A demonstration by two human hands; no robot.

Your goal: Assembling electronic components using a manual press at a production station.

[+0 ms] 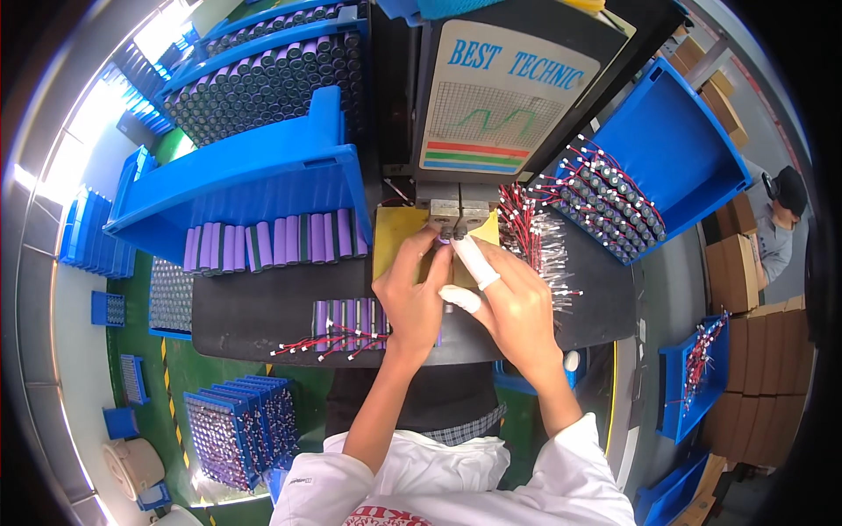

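Both hands meet under the metal electrodes (460,213) of a dark spot-welding machine. Between the fingertips of my left hand (410,294) a bit of a purple battery cell (444,238) shows; most of it is hidden. My right hand (519,302) has white covers on two fingers, and one covered fingertip presses in beside the cell's end. What else its fingers pinch is hidden. By my left wrist lies a row of purple cells with red and black leads (349,314). Right of the electrodes is a pile of red and black connector wires (526,230).
A tilted blue bin (237,171) holding purple cells (289,241) stands at the left. Another blue bin (671,131) at the right holds wired cells (607,203). Stacked cell trays (239,430) stand on the green floor. A person (781,219) is beside cardboard boxes (735,272).
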